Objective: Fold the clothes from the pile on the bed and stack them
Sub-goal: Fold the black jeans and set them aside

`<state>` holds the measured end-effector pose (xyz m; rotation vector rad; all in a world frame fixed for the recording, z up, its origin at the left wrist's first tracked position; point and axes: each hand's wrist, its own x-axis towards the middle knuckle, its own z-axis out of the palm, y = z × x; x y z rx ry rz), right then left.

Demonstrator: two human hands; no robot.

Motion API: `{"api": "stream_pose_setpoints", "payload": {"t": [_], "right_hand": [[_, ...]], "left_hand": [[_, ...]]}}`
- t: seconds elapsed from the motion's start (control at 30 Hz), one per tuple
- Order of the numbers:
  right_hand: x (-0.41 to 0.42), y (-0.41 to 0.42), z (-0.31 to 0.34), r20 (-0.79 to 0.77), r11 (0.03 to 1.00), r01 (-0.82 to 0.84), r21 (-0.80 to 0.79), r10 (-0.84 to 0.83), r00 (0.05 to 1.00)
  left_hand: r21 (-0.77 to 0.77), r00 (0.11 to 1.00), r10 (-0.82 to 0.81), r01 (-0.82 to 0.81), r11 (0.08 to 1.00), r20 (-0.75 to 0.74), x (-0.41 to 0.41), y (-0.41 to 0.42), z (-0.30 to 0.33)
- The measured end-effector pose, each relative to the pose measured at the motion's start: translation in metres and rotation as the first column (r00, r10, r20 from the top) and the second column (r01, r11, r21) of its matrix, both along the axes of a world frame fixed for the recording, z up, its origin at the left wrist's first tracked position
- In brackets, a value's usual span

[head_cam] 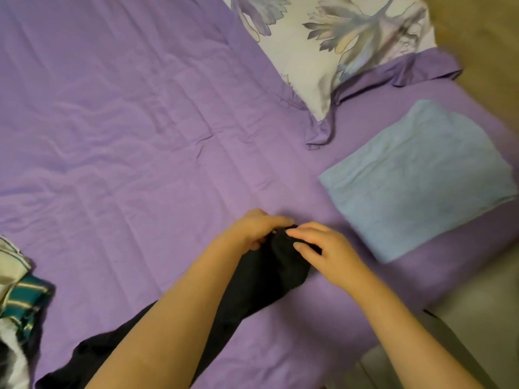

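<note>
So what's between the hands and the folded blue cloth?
Only bare purple sheet in the head view; nothing lies between the hands on the black garment and the blue cloth.

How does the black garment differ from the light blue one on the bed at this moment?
The black garment is unfolded, trailing long and bunched under the forearms; the light blue garment lies as a flat folded rectangle. The black one is pinched at its end by the left hand and right hand; the blue one lies untouched, to their right. Both rest on the purple sheet.
</note>
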<state>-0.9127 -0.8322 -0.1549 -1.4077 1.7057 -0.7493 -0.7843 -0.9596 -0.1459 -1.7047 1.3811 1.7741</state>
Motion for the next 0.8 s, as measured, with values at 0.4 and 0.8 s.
{"api": "stream_pose_setpoints", "payload": {"t": [0.4, 0.8], "right_hand": [[-0.056, 0.029, -0.034, -0.281, 0.982, 0.185, 0.03, -0.169, 0.945], [-0.059, 0.026, -0.051, -0.268, 0.959, 0.282, 0.043, -0.26, 0.928]], "left_hand": [[-0.25, 0.931, -0.362, 0.36, 0.899, 0.04, -0.056, -0.044, -0.003], [-0.352, 0.646, -0.629, 0.764, 0.541, 0.434, -0.091, -0.058, -0.019]]}}
